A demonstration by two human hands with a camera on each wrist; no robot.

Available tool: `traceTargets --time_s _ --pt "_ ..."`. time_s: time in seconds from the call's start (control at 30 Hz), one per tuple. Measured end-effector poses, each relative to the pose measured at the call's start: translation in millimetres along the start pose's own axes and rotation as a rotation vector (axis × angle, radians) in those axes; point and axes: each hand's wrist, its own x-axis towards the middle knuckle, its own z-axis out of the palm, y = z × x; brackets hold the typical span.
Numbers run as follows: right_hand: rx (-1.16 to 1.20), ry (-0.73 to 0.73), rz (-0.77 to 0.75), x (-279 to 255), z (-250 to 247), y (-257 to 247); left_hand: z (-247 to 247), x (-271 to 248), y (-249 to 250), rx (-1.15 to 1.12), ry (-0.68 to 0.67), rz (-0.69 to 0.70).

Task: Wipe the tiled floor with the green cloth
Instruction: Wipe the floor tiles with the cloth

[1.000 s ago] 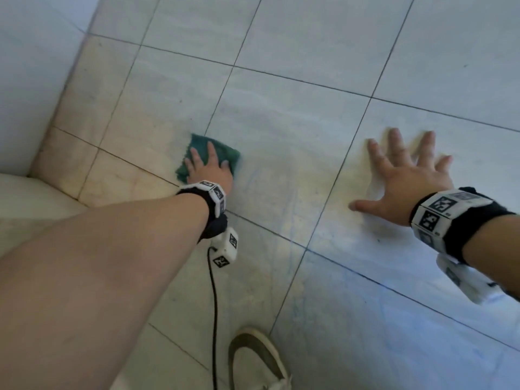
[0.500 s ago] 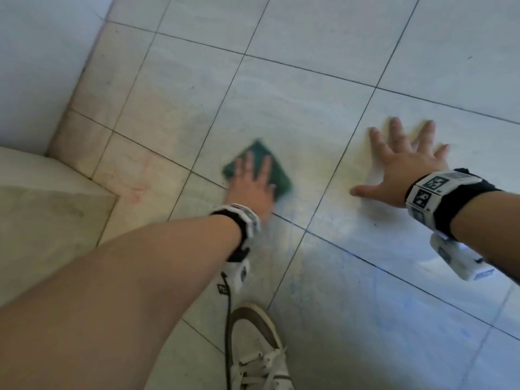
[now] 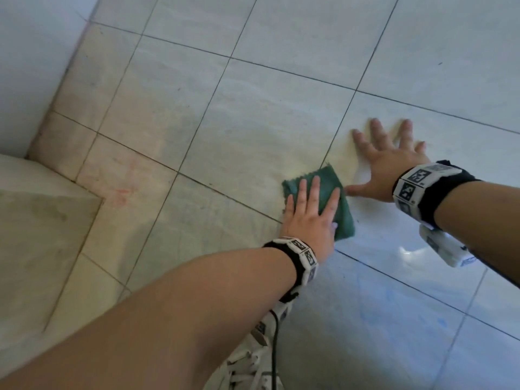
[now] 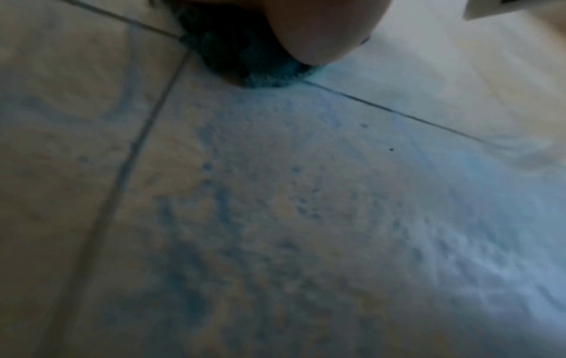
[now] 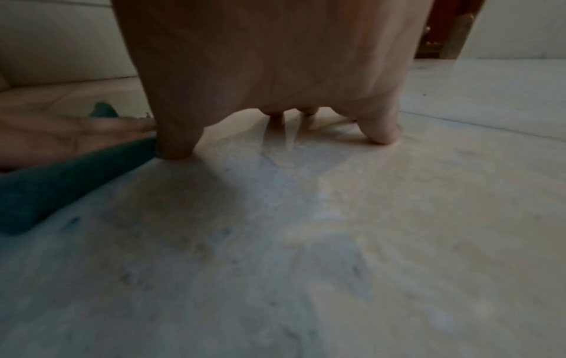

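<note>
The left grip [image 3: 308, 218] is pressed flat, fingers straight, on the green cloth [image 3: 327, 190] on the tiled floor [image 3: 253, 114], the right grip [image 3: 389, 167] splayed just beside; no writing can be read on the checkered wristbands [image 3: 416, 181].

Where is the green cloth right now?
In the head view, the green cloth lies mid-floor under the left hand, its edge right beside the right hand's thumb.

Pale marbled floor tiles [image 3: 275, 114] with dark grout lines run to a white wall [image 3: 31, 66] at far left — a beige stone step [image 3: 42, 235] sits below it, bluish sheen near right.
</note>
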Motion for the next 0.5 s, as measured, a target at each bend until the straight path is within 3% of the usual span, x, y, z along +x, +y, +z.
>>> traceTargets --time_s 0.1,0.23,0.3,0.37,0.5 --pt "0.021 -0.011 -0.026 -1.9 -1.3 8.3 -11.6 13.2 -35.9 0.043 0.011 -0.004" --pt "0.030 -0.006 -0.038 -8.3 6.4 14.0 -30.7 33.8 -94.1 -0.081 0.048 -0.338" --pt "0.031 -0.002 -0.043 -10.9 8.7 16.7 -31.0 35.2 -98.0 -0.081 0.057 -0.394" --pt "0.041 -0.001 -0.053 -11.6 8.2 20.7 -28.0 33.7 -77.2 -0.024 0.070 -0.301" --pt "0.122 0.079 -0.053 -14.9 0.6 27.6 -26.4 39.8 15.7 0.003 0.036 0.014"
